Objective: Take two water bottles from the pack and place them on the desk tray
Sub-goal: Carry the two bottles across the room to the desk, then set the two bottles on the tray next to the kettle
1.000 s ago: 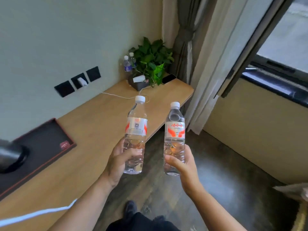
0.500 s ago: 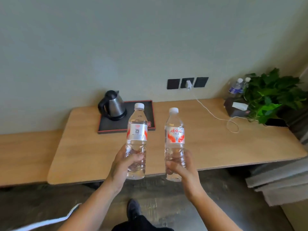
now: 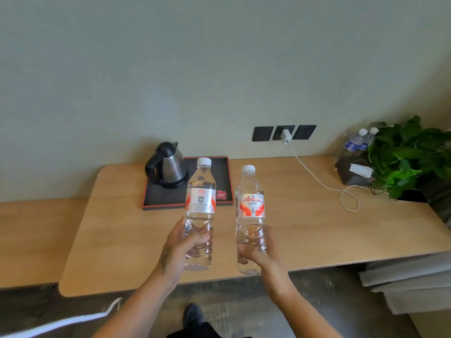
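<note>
**2 bottles in hand, held above the desk**

My left hand [image 3: 181,247] is wrapped around the lower body of the left bottle [image 3: 200,215], fingers closed on the ribbed clear plastic below its label. My right hand [image 3: 262,251] grips the right bottle [image 3: 250,218] the same way, low down, with the thumb across the front. Both bottles stand upright, side by side but apart, each with a white cap, and both are held in the air in front of the wooden desk [image 3: 305,228].

The right bottle's label shows 3 red Chinese characters, 娃哈哈, over a red and white swoosh, with a line of smaller print beneath that is too fine to read. The left bottle is turned to its back panel: a silver label with a small red oval mark, a QR code, and tiny text I cannot make out, flanked by red curves.

Behind the left bottle lies the black tray [image 3: 223,172] with a red rim. A steel kettle [image 3: 168,165] with a black handle stands on its left part, and a small red tag [image 3: 221,195] with unreadable writing sits at its front right corner.

At the desk's far right, 2 more bottles with blue labels [image 3: 357,142] stand beside a leafy green plant [image 3: 410,154]. A white charger [image 3: 285,137] is plugged into the middle of 3 black wall sockets, its cable [image 3: 317,178] trailing across the desk.
</note>
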Motion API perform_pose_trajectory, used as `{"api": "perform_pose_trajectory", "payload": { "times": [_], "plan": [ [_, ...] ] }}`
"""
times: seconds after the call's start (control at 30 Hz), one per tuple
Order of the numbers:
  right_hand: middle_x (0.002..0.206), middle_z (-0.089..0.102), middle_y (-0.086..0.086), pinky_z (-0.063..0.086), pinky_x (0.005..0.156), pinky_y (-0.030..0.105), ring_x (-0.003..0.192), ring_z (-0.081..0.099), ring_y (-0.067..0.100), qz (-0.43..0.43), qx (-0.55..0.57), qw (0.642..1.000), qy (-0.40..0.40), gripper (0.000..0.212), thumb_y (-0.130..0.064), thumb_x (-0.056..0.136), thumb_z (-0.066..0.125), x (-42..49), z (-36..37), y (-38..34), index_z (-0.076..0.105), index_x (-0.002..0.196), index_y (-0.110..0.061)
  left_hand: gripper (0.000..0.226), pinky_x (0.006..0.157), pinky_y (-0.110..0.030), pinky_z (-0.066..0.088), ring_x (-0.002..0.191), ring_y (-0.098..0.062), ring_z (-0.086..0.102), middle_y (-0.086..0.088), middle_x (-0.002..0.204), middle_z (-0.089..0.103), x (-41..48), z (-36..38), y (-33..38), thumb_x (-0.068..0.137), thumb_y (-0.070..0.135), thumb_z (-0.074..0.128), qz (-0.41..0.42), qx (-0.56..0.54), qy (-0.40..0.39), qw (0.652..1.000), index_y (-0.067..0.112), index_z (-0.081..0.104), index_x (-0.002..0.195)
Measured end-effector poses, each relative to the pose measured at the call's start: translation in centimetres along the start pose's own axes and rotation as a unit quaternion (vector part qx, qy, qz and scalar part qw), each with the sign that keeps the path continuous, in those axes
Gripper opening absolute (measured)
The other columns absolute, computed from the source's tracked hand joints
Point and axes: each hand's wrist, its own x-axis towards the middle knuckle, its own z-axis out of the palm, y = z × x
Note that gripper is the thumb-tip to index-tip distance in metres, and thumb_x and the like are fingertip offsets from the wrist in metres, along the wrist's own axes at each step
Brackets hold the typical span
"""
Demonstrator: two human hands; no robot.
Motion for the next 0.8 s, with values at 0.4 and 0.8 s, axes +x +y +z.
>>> {"api": "perform_pose_trajectory", "payload": {
  "times": [0.4, 0.8],
  "plan": [
    [0.095, 0.077, 0.008, 0.061, 0.066, 0.031, 0.073, 0.072, 0.02, 0.007, -0.02, 0.999, 0.027, 0.058, -0.029, 0.068, 0.091, 5.3, 4.8, 0.4, 0.067, 0.119, -0.019, 0.055, 0.079, -0.046, 0.053, 0.082, -0.024, 0.075, -0.005, 0.088, 0.078, 5.7, -3.5, 1.5, 0.058, 0.043, 0.081, -0.032, 0.014, -0.024, 0.999, 0.016, 0.076, 0.105],
    [0.096, 0.076, 0.011, 0.059, 0.064, 0.03, 0.074, 0.071, 0.021, 0.019, -0.025, 0.999, -0.031, 0.054, -0.026, 0.069, 0.092, 10.7, 4.8, -0.8, 0.066, 0.116, -0.016, 0.067, 0.078, -0.039, 0.056, 0.084, -0.02, 0.077, -0.004, 0.093, 0.081, 7.7, -2.9, 2.8, 0.053, 0.046, 0.081, -0.048, -0.007, 0.017, 0.999, 0.016, 0.076, 0.113]
  ]
}}
